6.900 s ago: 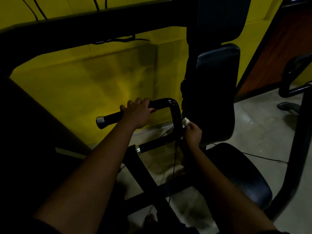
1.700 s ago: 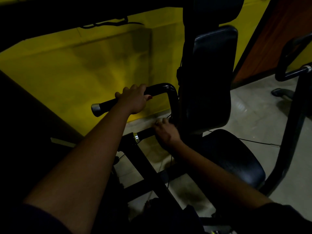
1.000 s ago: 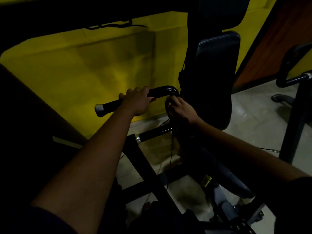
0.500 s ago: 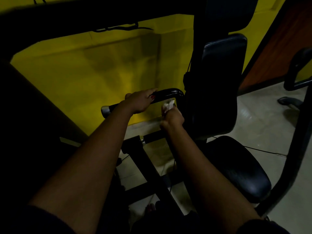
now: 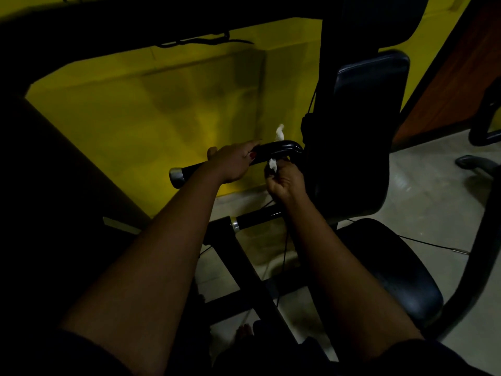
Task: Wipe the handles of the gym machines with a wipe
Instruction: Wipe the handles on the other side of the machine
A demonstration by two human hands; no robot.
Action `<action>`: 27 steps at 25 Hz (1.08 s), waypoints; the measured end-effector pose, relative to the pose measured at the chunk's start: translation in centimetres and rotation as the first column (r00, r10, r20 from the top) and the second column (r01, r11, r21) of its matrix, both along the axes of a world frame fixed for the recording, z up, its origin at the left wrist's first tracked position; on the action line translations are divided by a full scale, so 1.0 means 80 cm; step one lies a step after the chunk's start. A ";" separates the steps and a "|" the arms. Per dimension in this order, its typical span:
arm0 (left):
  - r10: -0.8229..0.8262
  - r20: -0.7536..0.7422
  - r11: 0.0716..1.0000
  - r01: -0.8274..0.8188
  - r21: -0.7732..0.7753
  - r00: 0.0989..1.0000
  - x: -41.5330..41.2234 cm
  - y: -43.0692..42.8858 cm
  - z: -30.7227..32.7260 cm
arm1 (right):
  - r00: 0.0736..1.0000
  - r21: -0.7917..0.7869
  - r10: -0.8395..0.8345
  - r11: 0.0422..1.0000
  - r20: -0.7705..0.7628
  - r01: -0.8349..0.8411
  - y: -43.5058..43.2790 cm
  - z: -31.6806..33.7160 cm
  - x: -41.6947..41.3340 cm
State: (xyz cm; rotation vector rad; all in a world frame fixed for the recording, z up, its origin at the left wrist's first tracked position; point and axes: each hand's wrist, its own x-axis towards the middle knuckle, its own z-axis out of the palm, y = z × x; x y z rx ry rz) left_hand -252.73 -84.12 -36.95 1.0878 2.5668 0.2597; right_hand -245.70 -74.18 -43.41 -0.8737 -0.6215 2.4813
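Now the fingers of my right hand (image 5: 284,181) pinch the white wipe (image 5: 272,164) at the bend of the handle (image 5: 282,147) — a tail pokes up behind the bar, where before it sat bunched below. My left hand (image 5: 233,165) grips that handle — black, glossy, silver-capped, beside the backrest (image 5: 360,131).

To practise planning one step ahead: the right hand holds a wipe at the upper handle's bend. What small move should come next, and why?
Probably slide the wipe along the upper handle toward the left hand: the right hand pinches it draped over the bend, beside that steadying hand.
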 end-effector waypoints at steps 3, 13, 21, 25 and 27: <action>-0.014 0.003 1.000 0.014 0.012 1.000 -0.001 0.001 -0.001 | 0.999 -0.003 -0.008 1.000 -0.036 0.008 -0.016 0.006 0.009; -0.004 -0.059 1.000 0.004 0.005 0.998 0.000 0.003 -0.005 | 0.699 0.599 -0.402 -0.361 0.591 -0.715 0.002 -0.075 0.091; -0.009 -0.068 1.000 0.009 0.001 0.998 0.003 0.002 -0.007 | 0.741 0.453 -0.131 -0.718 0.658 -0.529 -0.063 -0.069 0.069; 0.002 -0.083 1.000 -0.002 0.009 0.997 0.002 0.002 -0.010 | 0.615 0.236 -0.300 -0.733 0.730 -0.638 0.001 -0.070 0.068; -0.008 -0.087 1.000 0.008 0.005 0.996 0.003 0.002 -0.010 | 0.457 0.028 -0.498 -0.653 0.737 -0.757 0.013 -0.064 0.056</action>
